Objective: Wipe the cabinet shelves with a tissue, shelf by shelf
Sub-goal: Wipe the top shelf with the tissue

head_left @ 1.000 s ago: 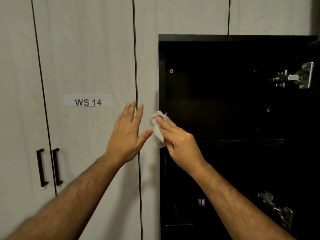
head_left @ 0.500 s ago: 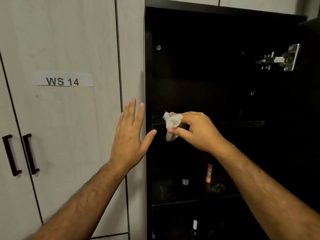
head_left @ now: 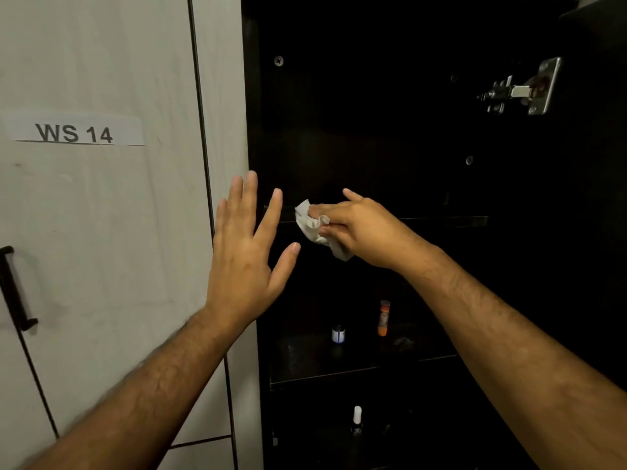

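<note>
A dark open cabinet [head_left: 390,113] fills the right of the view. My right hand [head_left: 359,225] holds a crumpled white tissue [head_left: 314,228] against the left front edge of the upper shelf [head_left: 441,220]. My left hand [head_left: 249,252] is raised flat with fingers spread, over the cabinet's left frame beside the pale door; whether it touches the frame is unclear. A lower shelf [head_left: 339,371] lies beneath, and a darker one below it.
A small bottle [head_left: 338,334] and an orange tube [head_left: 383,318] stand on the lower shelf. A white-capped bottle [head_left: 357,418] sits lower down. A metal hinge [head_left: 522,89] is at upper right. The closed door with the WS 14 label [head_left: 73,132] and a black handle [head_left: 15,290] lie left.
The view has dropped and closed in on the cabinet. My right hand carried the tissue from the cabinet's left edge onto the upper shelf front. My left hand stayed spread beside the frame.
</note>
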Motion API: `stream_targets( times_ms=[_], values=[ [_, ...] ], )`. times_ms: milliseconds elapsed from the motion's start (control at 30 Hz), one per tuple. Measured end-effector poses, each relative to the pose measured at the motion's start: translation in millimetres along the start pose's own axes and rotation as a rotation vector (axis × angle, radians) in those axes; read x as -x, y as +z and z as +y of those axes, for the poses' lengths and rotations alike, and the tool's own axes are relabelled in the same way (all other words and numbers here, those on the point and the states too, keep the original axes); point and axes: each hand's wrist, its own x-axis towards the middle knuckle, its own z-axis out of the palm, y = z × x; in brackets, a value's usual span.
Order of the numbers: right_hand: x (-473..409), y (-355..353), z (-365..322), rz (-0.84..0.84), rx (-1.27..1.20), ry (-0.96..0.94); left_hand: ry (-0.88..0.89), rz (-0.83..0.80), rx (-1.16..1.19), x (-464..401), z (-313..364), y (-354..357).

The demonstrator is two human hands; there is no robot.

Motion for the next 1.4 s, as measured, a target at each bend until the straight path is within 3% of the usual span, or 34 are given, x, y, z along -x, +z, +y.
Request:
stream_targets(
  times_ms=[167, 533, 1033, 1400],
  values=[
    [17.3, -15.8, 29.3, -0.026, -0.039, 0.056, 0.096, -0.04, -0.061, -9.9, 16.7, 3.8],
    [46.3, -40.0, 70.2, -0.084, 0.011, 0.176, 0.094, -0.222, -0.13, -33.9, 39.9, 22.1],
    [68.8, -77.4, 88.4, -0.266, 0.069, 0.47, 0.055, -0.258, -0.16, -94.4, 59.4, 40.2],
    [67.1, -94.1, 102.2, -0.415, 0.332, 0.526, -0.043, -0.313, -0.118, -100.0, 51.1, 47.8]
  ],
)
